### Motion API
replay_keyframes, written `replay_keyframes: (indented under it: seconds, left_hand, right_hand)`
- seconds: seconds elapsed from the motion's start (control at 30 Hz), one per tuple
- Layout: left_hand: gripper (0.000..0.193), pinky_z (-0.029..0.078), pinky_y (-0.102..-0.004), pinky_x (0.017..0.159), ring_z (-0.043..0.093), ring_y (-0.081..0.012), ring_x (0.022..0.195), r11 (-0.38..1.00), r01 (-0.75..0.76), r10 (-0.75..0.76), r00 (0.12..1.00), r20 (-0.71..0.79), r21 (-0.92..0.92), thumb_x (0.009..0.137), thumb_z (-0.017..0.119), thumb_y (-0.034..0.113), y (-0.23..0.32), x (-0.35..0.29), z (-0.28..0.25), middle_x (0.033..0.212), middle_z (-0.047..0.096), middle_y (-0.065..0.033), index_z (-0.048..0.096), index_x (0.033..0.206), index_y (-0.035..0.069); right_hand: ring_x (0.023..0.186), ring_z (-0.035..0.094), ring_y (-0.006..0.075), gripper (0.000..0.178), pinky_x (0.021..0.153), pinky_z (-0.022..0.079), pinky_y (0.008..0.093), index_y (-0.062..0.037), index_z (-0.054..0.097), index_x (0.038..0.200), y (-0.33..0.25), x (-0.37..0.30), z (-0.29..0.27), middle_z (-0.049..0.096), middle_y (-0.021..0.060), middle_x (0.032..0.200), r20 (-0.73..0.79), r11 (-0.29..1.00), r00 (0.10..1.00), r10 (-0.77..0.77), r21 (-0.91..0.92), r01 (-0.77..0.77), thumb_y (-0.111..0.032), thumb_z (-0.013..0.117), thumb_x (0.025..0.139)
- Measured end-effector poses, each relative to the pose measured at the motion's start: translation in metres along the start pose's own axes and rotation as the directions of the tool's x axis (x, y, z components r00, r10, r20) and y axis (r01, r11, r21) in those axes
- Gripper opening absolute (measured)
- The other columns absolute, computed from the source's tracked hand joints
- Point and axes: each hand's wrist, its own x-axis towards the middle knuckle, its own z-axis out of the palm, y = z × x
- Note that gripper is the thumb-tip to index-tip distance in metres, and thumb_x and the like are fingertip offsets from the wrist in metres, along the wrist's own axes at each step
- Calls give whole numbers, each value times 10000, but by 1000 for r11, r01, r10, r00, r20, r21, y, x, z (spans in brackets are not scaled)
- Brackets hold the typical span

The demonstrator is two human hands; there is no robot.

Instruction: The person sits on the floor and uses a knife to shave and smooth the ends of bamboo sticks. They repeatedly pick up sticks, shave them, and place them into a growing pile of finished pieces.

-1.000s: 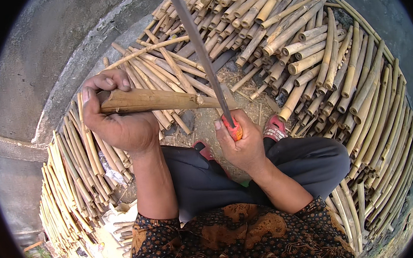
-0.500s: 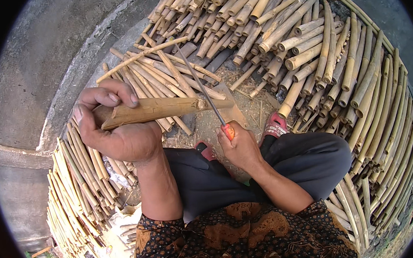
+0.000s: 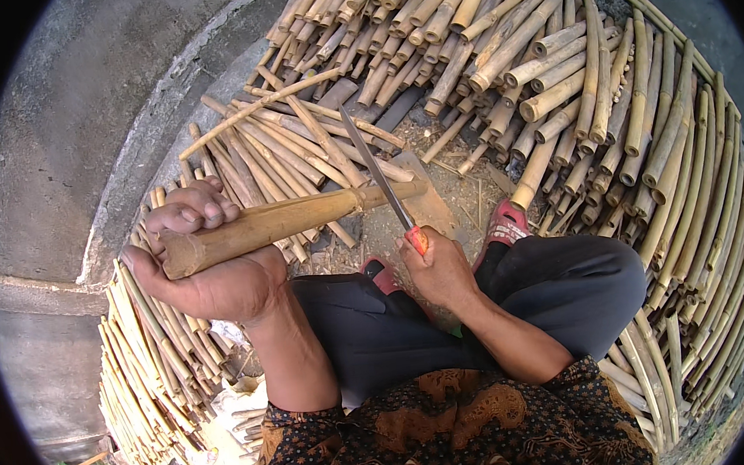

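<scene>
A short length of bamboo lies across my upturned left hand, the fingers curled loosely round its near end. Its far end points right, past a node, and passes behind the blade. My right hand is closed round the red-orange handle of a long, narrow knife. The blade slants up and to the left, crossing the bamboo just beyond the node. Whether its edge touches the bamboo I cannot tell. Beneath the bamboo's far end is a flat wooden board.
Stacked bamboo poles fill the far and right sides. Thinner bamboo sticks lie ahead, and more bamboo is piled at my left. My red shoes rest on ground with wood shavings. A concrete wall stands at left.
My left hand has turned the bamboo and shifted its near end slightly left and down; the fingers have loosened. The knife has moved a little down and right, and its flat side shows more.
</scene>
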Motion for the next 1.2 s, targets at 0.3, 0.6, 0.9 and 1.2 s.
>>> replay_keyframes:
  seconds: [0.3,0.6,0.9,1.2]
  left_hand:
    - [637,484,-343,749,505,-197,509,996,-51,66,969,240,-67,1099,204,527,1,1,-6,681,531,-86,570,846,72]
    - [645,465,-357,645,493,-188,681,980,109,-49,944,327,-167,1087,230,566,4,1,-13,716,504,-100,529,781,84]
    - [651,583,-384,554,618,-243,615,977,-34,122,901,417,-211,1098,204,544,0,5,-25,810,557,-145,593,1038,27]
    - [672,495,-358,650,521,-193,613,945,192,-94,935,342,-266,1090,231,590,6,2,-16,696,525,-75,581,857,66]
  right_hand:
    - [716,710,419,277,631,531,451,27,619,973,14,0,3,681,237,743,33,996,996,-85,-2,85,-242,688,961]
    - [754,710,429,291,665,540,462,23,627,989,9,-1,0,680,246,759,14,989,990,-137,60,136,-261,685,962]
    - [677,665,328,269,642,514,420,22,632,959,16,-5,2,652,210,721,3,977,986,-168,137,166,-243,675,973]
    - [667,683,298,254,643,513,406,10,639,964,11,-6,-2,657,187,717,24,978,990,-138,164,132,-242,664,982]
